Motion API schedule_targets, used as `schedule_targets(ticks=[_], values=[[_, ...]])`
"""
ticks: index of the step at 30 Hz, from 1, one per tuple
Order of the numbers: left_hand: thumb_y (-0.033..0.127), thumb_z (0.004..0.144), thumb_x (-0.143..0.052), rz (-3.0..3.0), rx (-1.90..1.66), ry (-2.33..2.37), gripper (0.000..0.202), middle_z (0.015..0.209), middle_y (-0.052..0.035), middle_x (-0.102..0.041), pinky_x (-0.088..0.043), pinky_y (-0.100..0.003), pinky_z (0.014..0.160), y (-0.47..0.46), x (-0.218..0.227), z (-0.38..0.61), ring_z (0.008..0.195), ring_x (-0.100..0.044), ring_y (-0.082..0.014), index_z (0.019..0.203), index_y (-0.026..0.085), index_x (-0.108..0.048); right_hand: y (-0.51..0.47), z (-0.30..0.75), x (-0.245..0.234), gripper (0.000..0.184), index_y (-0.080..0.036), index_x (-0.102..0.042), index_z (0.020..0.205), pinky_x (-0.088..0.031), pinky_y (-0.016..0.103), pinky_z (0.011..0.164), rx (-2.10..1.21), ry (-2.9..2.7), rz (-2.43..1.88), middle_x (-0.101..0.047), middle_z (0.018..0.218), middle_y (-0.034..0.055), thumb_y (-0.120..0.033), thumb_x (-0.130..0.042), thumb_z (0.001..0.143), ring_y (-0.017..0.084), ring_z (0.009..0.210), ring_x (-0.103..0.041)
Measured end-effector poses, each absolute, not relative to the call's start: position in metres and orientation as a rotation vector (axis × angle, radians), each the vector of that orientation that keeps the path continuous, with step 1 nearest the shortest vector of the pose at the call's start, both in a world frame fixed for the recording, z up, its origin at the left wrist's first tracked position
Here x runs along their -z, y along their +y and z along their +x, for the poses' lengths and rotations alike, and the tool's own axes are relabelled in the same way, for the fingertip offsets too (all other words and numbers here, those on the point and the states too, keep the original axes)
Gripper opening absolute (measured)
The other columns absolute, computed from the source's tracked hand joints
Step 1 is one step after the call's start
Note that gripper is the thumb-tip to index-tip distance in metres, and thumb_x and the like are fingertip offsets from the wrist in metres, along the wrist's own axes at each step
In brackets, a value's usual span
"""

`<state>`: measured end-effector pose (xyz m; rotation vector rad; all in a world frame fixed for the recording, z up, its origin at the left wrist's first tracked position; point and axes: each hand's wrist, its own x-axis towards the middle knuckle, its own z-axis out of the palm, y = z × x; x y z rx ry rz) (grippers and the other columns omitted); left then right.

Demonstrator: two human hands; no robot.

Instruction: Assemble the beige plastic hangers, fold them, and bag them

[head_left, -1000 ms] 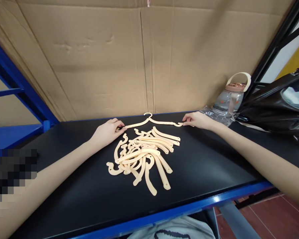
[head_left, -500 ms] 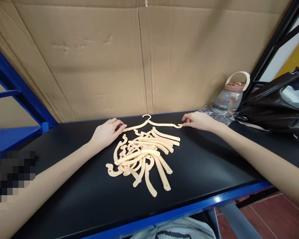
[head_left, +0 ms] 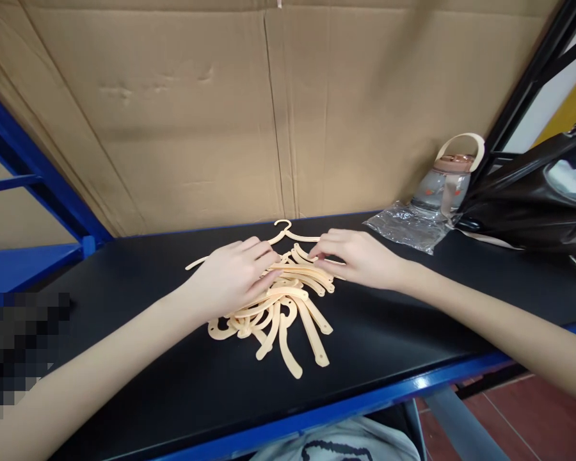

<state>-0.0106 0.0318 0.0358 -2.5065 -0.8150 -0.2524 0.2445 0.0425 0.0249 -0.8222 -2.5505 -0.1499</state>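
At the back of the pile lies a cream clothes hanger (head_left: pixel 301 237), its hook upward and its arms spread, partly covered by my hands. Below it is a heap of loose cream hanger parts (head_left: pixel 312 320), curved arms and hook pieces overlapping. My left hand (head_left: pixel 240 272) reaches over the left of the heap, fingers bent and thumb apart from them, hiding several pieces. Over the heap's upper right, my right hand (head_left: pixel 352 256) has its thumb and fingers apart around the end of a curved arm piece. I cannot tell whether either hand touches a piece.
A black tabletop (head_left: pixel 388 326) with a blue front edge carries everything. At the back right stand a clear water bottle (head_left: pixel 441 189), crumpled plastic film (head_left: pixel 408 224) and a black bag (head_left: pixel 518 198). Cardboard (head_left: pixel 196 128) forms the back wall; a blue frame (head_left: pixel 52 173) rises at left.
Both hands have left the ends of the assembled hanger and come inward over the loose parts. The hanger stays at the back; its left end is now in sight.
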Motion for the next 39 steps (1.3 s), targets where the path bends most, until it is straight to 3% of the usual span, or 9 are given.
schedule_targets(ticks=[7, 13, 18, 23, 28, 34, 39], values=[[0.031, 0.099, -0.028, -2.469, 0.26, -0.777, 0.039, 0.084, -0.0059, -0.067, -0.049, -0.032, 0.071, 0.024, -0.034, -0.007, 0.078, -0.062, -0.0192, 0.086, 0.018, -0.063, 0.025, 0.223, -0.014, 0.029, -0.016, -0.064, 0.101, -0.041, 0.027, 0.07, 0.088, -2.591, -0.667, -0.062, 0.087, 0.0043, -0.041, -0.051, 0.095, 0.016, 0.078, -0.056], [0.031, 0.099, -0.03, -2.59, 0.372, -0.813, 0.038, 0.087, -0.0055, -0.067, -0.048, -0.031, 0.068, 0.019, -0.035, -0.019, 0.08, -0.063, -0.0192, 0.092, 0.018, -0.065, 0.006, 0.212, -0.012, 0.024, -0.017, -0.064, 0.088, -0.041, 0.026, 0.067, 0.194, -2.672, -0.499, -0.06, 0.083, 0.0029, -0.033, -0.049, 0.096, 0.015, 0.076, -0.052], [0.038, 0.097, -0.035, -2.807, 0.41, -1.075, 0.035, 0.079, -0.0018, -0.066, -0.044, -0.026, 0.06, 0.019, -0.04, -0.036, 0.069, -0.06, -0.0151, 0.088, 0.021, -0.065, 0.002, 0.202, 0.0, 0.027, -0.016, -0.064, 0.081, -0.039, 0.028, 0.064, 0.384, -2.646, -0.33, -0.058, 0.076, 0.0023, -0.022, -0.043, 0.097, 0.015, 0.071, -0.05], [0.044, 0.083, -0.059, -3.142, 0.229, -1.329, 0.021, 0.061, 0.0057, -0.058, -0.039, -0.021, 0.051, 0.015, -0.057, -0.042, 0.054, -0.051, -0.0099, 0.077, 0.024, -0.063, -0.003, 0.207, -0.002, 0.029, -0.015, -0.065, 0.084, -0.039, 0.026, 0.064, 0.229, -2.615, -0.376, -0.057, 0.074, 0.0029, -0.024, -0.041, 0.099, 0.014, 0.069, -0.049], [0.034, 0.066, -0.074, -3.087, -0.09, -1.423, 0.022, 0.06, 0.0082, -0.05, -0.03, -0.02, 0.047, 0.0, -0.06, -0.035, 0.053, -0.045, -0.0088, 0.074, 0.023, -0.057, -0.004, 0.217, -0.011, 0.027, -0.015, -0.066, 0.09, -0.041, 0.027, 0.069, 0.08, -2.57, -0.424, -0.058, 0.076, 0.0026, -0.026, -0.043, 0.099, 0.014, 0.072, -0.05], [0.029, 0.078, -0.062, -3.042, -0.116, -1.368, 0.008, 0.071, 0.0062, -0.061, -0.034, -0.021, 0.054, -0.005, -0.058, -0.032, 0.06, -0.053, -0.0096, 0.075, 0.023, -0.058, 0.008, 0.222, -0.008, 0.02, -0.018, -0.066, 0.1, -0.045, 0.027, 0.075, -0.121, -2.553, -0.589, -0.061, 0.093, 0.0035, -0.027, -0.048, 0.097, 0.015, 0.087, -0.054], [0.034, 0.085, -0.054, -3.026, 0.181, -1.299, 0.021, 0.063, 0.0037, -0.056, -0.034, -0.022, 0.053, 0.0, -0.066, -0.036, 0.055, -0.048, -0.0101, 0.069, 0.021, -0.056, 0.011, 0.224, -0.005, 0.027, -0.022, -0.061, 0.119, -0.049, 0.032, 0.088, -0.258, -2.617, -0.718, -0.059, 0.113, 0.0054, -0.03, -0.055, 0.094, 0.018, 0.103, -0.056]])
